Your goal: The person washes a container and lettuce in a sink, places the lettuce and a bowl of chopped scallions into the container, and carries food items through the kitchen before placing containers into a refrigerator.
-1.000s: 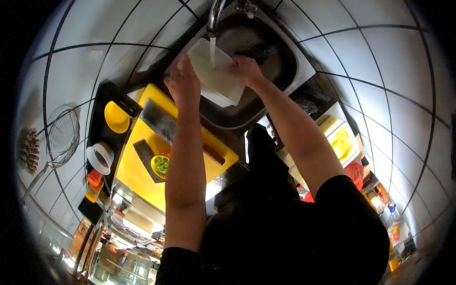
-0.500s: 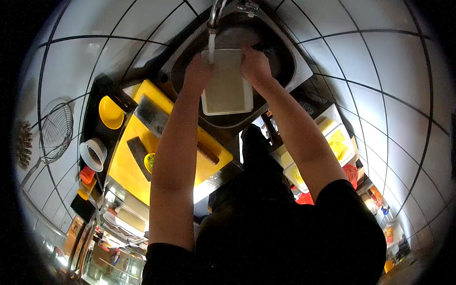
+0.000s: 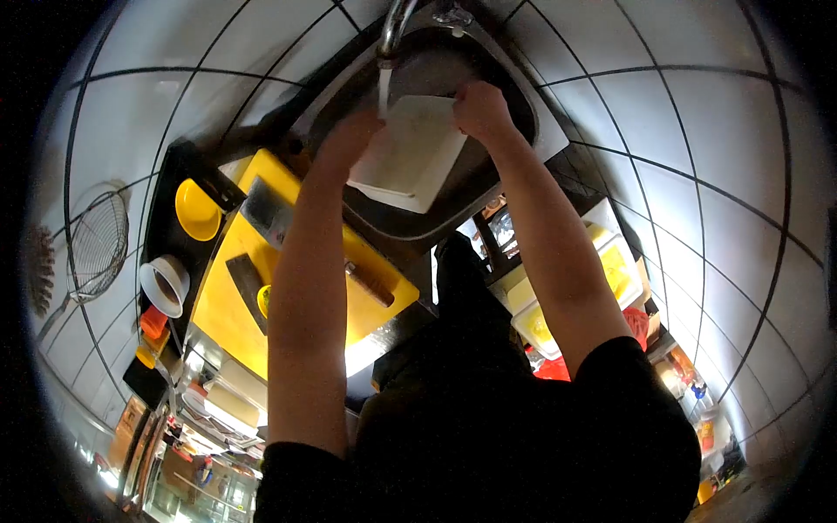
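Observation:
A white rectangular tub (image 3: pixel 410 148) is slanted in the dark sink (image 3: pixel 375 218), its lower end swung to the left. My right hand (image 3: pixel 482 111) is closed on its upper right corner. At its left side is my left hand (image 3: pixel 353 141), blurred, with the fingers closed against the edge. Water (image 3: pixel 384 90) runs from the metal faucet (image 3: pixel 390 48) beside the tub's upper left part. What is inside the tub is hard to make out.
Left of the sink, a yellow cutting board (image 3: pixel 228 305) carries a cleaver (image 3: pixel 268 212) and a dark blade (image 3: pixel 247 292). A yellow bowl (image 3: pixel 198 209) and a white bowl (image 3: pixel 165 285) stand beyond. White containers with yellow food (image 3: pixel 615 270) sit at right. A wire strainer (image 3: pixel 98 244) hangs on the tiles.
The tub has turned, its near end swinging left and its far end right. My right hand has shifted right, and my left hand slightly left and down.

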Demonstrator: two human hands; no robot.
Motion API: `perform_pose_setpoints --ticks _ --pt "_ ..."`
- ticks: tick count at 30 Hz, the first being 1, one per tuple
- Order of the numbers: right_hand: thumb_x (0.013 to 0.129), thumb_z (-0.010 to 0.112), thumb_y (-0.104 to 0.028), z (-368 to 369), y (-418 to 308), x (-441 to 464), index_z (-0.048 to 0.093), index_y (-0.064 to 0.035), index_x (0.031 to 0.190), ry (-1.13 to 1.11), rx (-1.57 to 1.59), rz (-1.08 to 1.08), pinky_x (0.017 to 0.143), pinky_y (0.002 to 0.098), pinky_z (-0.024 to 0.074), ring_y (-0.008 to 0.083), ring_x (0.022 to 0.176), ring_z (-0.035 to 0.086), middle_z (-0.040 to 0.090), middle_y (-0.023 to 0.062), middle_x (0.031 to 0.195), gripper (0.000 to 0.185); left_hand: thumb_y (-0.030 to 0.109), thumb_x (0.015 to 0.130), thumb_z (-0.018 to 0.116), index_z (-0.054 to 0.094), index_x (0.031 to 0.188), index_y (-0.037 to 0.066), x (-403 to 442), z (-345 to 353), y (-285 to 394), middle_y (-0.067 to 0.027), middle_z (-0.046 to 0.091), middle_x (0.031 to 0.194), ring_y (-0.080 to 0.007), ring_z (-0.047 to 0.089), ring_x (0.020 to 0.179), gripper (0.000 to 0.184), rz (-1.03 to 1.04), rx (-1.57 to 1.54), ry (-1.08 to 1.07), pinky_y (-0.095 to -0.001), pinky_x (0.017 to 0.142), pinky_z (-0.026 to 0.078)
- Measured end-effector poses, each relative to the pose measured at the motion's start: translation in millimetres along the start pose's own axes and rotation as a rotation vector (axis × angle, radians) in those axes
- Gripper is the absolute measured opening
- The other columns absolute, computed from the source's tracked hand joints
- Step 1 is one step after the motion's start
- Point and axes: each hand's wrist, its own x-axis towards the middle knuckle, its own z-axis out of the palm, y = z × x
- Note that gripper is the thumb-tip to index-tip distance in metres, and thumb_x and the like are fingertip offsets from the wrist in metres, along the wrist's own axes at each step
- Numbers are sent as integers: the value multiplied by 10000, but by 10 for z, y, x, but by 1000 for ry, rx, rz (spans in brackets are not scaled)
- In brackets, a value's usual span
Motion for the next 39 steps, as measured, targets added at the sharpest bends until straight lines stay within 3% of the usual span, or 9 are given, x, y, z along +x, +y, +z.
perform_pose_setpoints --ticks 5,9,11,15,18,21,26,32,39 --pt "892 574 -85 842 269 229 743 -31 978 -239 67 53 637 395 575 290 719 729 740 141 850 197 402 880 680 460 1445 11 -554 -24 31 -190 608 1289 -302 628 1104 721 -183 -339 347 -412 787 542" --pt "917 641 -102 818 -259 -171 730 -6 1021 -33 1075 530 618 401 582 248 620 691 715 120 752 168 405 876 682 218 1579 59 -780 291 243 -260 525 1364 -344 624 1097 911 -177 -397 424 -442 784 566" --pt "911 678 -156 1027 -200 -46 693 -16 1124 -78 880 389 713 412 591 275 758 699 713 158 940 255 380 898 643 200 1587 65 -710 291 80 -294 441 1428 -414 597 1149 878 -54 -394 423 -501 901 545" --pt "896 722 -244 614 -225 -204 597 -53 1327 636 178 203 936 436 551 345 1170 606 571 218 1337 488 340 905 600 239 1578 56 -535 123 -196 -312 435 1408 -468 539 1216 814 -35 15 590 -538 1033 450" --pt "892 721 -309 480 -131 -88 571 -84 1381 406 -125 107 1054 447 482 389 1370 425 406 220 1503 558 317 909 572 290 1564 48 -638 53 -102 -320 450 1382 -470 520 1241 762 -44 33 598 -534 1061 426" --pt "899 706 -389 952 348 544 563 -76 1398 -60 -70 75 1060 466 475 407 1352 459 443 225 1481 606 292 911 564 320 1556 43 -619 7 -182 -306 477 1356 -428 559 1204 733 -20 -149 567 -487 958 520" --pt "952 626 -470 463 180 471 435 -154 1515 -232 144 -39 1102 505 456 407 1380 444 372 156 1575 674 187 913 559 314 1561 36 -678 43 -179 -274 501 1339 -347 633 1090 709 -66 -465 462 -374 754 614" --pt "818 771 -501 369 -531 42 435 -76 1490 68 16 18 993 486 522 407 1217 600 597 244 1336 863 63 915 532 339 1558 55 -862 263 32 -252 406 1367 -312 647 1076 672 68 -423 350 -352 735 635" --pt "882 724 -398 663 -368 442 429 -60 1450 -200 249 194 914 466 577 391 1111 662 648 229 1242 724 -3 943 479 290 1570 63 -1060 307 0 -242 491 1397 -332 646 1108 658 131 -503 436 -373 737 644"
